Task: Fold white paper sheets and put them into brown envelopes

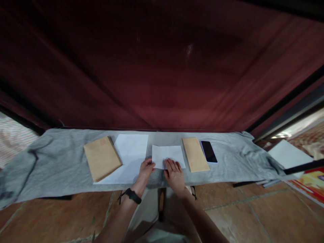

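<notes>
A folded white sheet of paper lies on the grey cloth in front of me. My left hand pinches its lower left corner between thumb and fingers. Flat on its lower edge rests my right hand, fingers stretched out and holding nothing. To the left, larger white paper lies partly under a stack of brown envelopes. A single brown envelope is just right of the folded sheet.
A phone with a dark screen lies right of the single envelope. Grey cloth covers the narrow table, and a dark red panel rises behind it. White paper and a colourful printed item are at the far right.
</notes>
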